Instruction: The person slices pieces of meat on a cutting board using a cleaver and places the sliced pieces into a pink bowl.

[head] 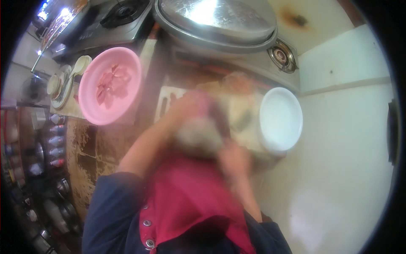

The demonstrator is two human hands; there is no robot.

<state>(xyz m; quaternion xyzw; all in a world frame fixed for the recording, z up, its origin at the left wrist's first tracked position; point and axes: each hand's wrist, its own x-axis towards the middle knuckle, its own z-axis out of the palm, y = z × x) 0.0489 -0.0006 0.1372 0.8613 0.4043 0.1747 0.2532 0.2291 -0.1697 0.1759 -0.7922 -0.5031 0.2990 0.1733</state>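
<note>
My right hand [233,155] grips the handle end of a blurred knife [222,123], whose dark blade points up and left toward my other hand. At the upper left of a white cutting board [161,101], my left hand [193,103] lies over something pinkish; blur hides whether its fingers hold it. Just right of the blade rests a pale item with a dark patch [239,116], too smeared to name. Behind it sits an orange-pink heap in what looks like a clear bag [238,82].
A pink plastic basin [109,111] with pieces of raw meat [111,82] stands to the left. A white bowl [280,119] is at the right. Beyond are a large lidded metal pot [219,22], a gas burner [282,55] and a stove [117,25]. A wall borders the right side.
</note>
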